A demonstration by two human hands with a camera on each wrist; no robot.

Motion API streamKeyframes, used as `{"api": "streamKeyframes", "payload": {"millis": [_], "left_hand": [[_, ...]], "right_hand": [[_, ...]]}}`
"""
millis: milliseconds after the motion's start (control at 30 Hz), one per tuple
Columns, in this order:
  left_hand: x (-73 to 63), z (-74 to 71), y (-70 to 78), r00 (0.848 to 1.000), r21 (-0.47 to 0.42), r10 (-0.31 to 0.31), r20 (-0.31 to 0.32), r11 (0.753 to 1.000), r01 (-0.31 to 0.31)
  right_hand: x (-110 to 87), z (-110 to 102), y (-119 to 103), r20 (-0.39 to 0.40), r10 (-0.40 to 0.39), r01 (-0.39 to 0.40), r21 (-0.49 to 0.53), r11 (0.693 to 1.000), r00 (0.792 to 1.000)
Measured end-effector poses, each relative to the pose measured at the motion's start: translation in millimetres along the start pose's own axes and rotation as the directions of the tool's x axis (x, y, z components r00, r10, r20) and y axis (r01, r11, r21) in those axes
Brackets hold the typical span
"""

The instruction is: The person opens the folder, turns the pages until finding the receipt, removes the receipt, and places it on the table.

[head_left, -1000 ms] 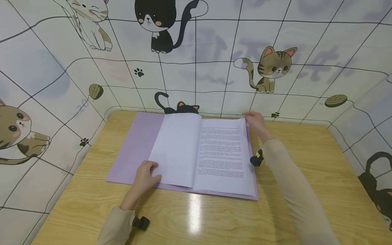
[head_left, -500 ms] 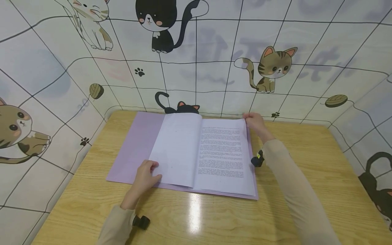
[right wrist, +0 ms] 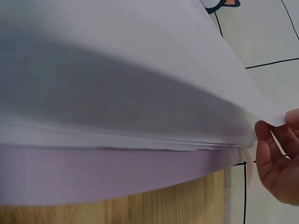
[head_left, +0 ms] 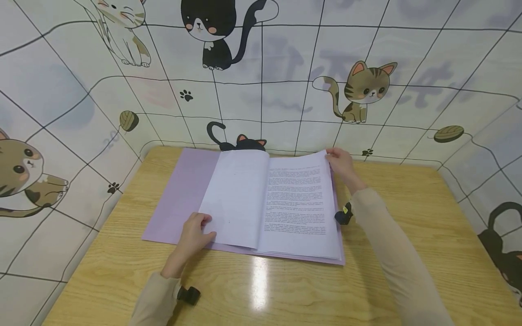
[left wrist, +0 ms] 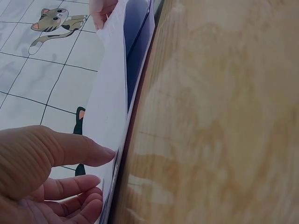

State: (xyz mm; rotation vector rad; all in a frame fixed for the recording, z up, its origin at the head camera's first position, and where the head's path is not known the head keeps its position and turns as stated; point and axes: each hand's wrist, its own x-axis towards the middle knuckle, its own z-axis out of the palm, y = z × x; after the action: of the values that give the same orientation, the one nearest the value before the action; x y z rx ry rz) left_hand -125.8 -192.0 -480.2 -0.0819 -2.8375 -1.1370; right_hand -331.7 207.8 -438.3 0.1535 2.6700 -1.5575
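An open lilac folder (head_left: pixel 175 199) lies on the wooden table with white sheets inside. Its left-hand page (head_left: pixel 236 199) looks nearly blank, while the right-hand page (head_left: pixel 297 199) carries printed text. My left hand (head_left: pixel 193 235) rests at the lower left corner of the left page, thumb on the paper and fingers loosely bent. At the far right corner, my right hand (head_left: pixel 341 165) pinches the printed page between thumb and finger. In the right wrist view that lifted page (right wrist: pixel 187 60) bows up from the stack of sheets (right wrist: pixel 140 142) beneath, held by the right hand (right wrist: pixel 280 158).
The wooden table (head_left: pixel 408 235) extends in front of and to the right of the folder. A cat-patterned cloth wall (head_left: pixel 285 99) stands right behind its back edge and along both sides. Dark wrist cameras (head_left: pixel 189 295) sit on both sleeves.
My right hand has raised the far right corner of the printed page, and the page's top edge now curves upward. The left hand has stayed in place.
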Motion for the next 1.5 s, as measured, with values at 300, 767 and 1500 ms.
{"api": "streamKeyframes", "payload": {"millis": [300, 767, 1500], "left_hand": [[0.4, 0.0, 0.1, 1.0, 0.005, 0.003, -0.002, 1.0, -0.003], [0.0, -0.4, 1.7, 1.0, -0.001, -0.017, 0.013, 1.0, 0.017], [0.0, 0.9, -0.4, 1.0, 0.001, 0.001, 0.0, 1.0, -0.001]], "right_hand": [[7.2, 0, 22, 0.07, -0.03, 0.025, 0.073, 0.997, 0.997], [-12.1, 2, 3, 0.126, -0.043, 0.036, 0.059, 0.998, 0.991], [-39.5, -2, -2, 0.378, 0.001, -0.049, 0.118, 0.992, 0.926]]}}
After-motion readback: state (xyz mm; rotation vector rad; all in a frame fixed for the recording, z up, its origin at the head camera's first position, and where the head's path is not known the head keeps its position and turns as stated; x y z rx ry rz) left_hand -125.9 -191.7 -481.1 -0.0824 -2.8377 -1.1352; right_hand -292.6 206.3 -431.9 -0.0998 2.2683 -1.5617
